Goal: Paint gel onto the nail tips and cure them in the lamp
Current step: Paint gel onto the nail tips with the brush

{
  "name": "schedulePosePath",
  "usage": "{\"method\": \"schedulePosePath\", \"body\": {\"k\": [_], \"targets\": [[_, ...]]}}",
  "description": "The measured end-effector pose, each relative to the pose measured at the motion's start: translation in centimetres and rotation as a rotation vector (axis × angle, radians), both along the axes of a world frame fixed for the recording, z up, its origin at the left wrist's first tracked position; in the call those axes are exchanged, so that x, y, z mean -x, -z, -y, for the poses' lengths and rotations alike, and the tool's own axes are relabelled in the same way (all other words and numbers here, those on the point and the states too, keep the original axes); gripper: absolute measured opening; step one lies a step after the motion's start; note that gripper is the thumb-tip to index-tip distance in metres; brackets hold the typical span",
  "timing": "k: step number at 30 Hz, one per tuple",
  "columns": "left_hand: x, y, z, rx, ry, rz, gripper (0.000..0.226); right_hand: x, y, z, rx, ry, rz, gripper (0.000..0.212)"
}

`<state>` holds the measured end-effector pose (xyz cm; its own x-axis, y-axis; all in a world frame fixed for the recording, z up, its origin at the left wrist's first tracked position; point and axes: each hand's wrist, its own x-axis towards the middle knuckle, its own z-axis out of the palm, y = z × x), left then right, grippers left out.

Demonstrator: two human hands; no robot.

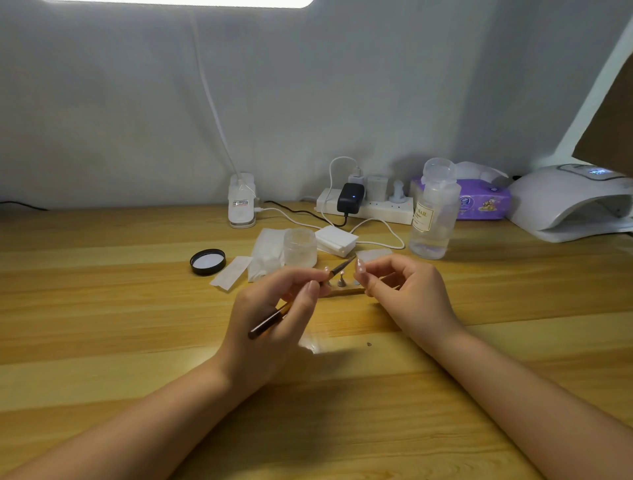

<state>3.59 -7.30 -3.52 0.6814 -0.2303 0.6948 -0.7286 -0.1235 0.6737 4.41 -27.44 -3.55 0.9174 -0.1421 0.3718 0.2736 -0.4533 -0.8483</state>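
Table [102, 308] wooden, curing lamp [561, 202] far right at back edge. Left hand [274, 308] pinches brush [301, 301], bristles aimed right. Right hand [404, 291], fingers curled, pinches nail tip [360, 265] just beside bristles. Small holder [342, 289] with stands beneath, between hands.

Soft, even, cool-white illumination from a bright panel [178, 2] at the top edge, blown out to pure white. Dim overall, slightly hazy, low contrast. Broad soft shadows on the wooden table [102, 308] beneath both forearms, fainter ones on the grey backdrop [137, 102] behind the clear bottle [433, 219]. Small glare patch on the tabletop just below the left hand [274, 308]. Mild wide-angle bowing toward the edges, table line curving. Fine detail smeared, small items between the hands soft and hard to resolve. Blue glow on the curing lamp [565, 202] display, unreadable.
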Motion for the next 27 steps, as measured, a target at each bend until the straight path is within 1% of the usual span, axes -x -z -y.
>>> {"method": "schedulePosePath", "body": {"k": [4,11,13,15,19,23,27], "targets": [[0.05,-0.10,-0.05,-0.030,0.024,0.025,0.026,0.01,0.10,-0.02,0.028,0.012,0.012,0.005],[0.41,-0.13,-0.15,-0.013,0.019,-0.029,0.020,-0.18,0.34,0.12,0.026,0.055,0.045,0.006],[0.33,-0.10,-0.10,-0.018,0.003,-0.005,0.022,-0.17,0.42,0.06,0.033,0.051,0.065,0.007],[0.20,-0.05,-0.03,-0.031,-0.009,0.027,0.024,-0.14,0.45,0.03,0.059,0.041,0.077,0.003],[0.15,-0.11,0.00,-0.073,-0.001,0.057,0.024,-0.07,0.32,0.00,0.113,0.032,0.092,0.009],[0.25,-0.12,-0.15,-0.100,0.038,0.055,0.025,-0.11,0.39,0.14,0.121,0.035,0.081,0.011],[0.31,-0.11,-0.15,-0.075,0.006,0.051,0.025,-0.05,0.34,0.15,0.110,0.041,0.077,0.009]]}}
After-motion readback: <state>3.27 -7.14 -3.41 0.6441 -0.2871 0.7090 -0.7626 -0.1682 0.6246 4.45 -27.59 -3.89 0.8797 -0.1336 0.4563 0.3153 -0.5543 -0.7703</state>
